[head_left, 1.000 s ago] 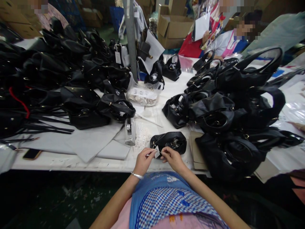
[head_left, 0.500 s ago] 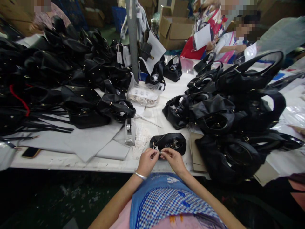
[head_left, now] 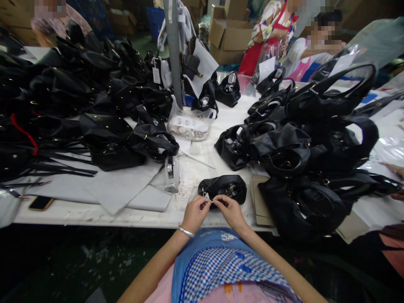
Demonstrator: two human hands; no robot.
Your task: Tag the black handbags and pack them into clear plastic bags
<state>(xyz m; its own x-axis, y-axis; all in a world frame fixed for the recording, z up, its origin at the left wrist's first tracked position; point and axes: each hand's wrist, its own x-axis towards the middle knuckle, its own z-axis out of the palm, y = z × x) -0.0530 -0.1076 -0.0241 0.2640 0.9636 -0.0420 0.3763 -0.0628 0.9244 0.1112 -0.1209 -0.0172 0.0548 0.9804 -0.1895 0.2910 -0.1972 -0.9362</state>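
A small black handbag (head_left: 238, 185) lies on the white table right in front of me. At its near left edge my left hand (head_left: 197, 210) and my right hand (head_left: 229, 209) meet, fingertips almost touching. Both hands are closed in a pinch on a tiny pale piece, perhaps a tag or its string, too small to make out. A small white tag (head_left: 206, 195) shows just above the left fingertips, by the bag's gold ring. Left of the bag lies a strip of small white tags (head_left: 187, 185), beside a clear tape dispenser (head_left: 171, 174).
Black handbags are heaped at left (head_left: 104, 139) and right (head_left: 303, 206). A plastic bag of tags (head_left: 191, 126) lies mid-table near a metal post (head_left: 175, 54). Grey sheets (head_left: 116, 191) and a phone (head_left: 41, 203) lie at front left. Several people work around the table.
My hands stay pinched together at the bag with barely any movement. Across the table, a person in white has raised an arm, and another person's clear-wrapped bag is lower.
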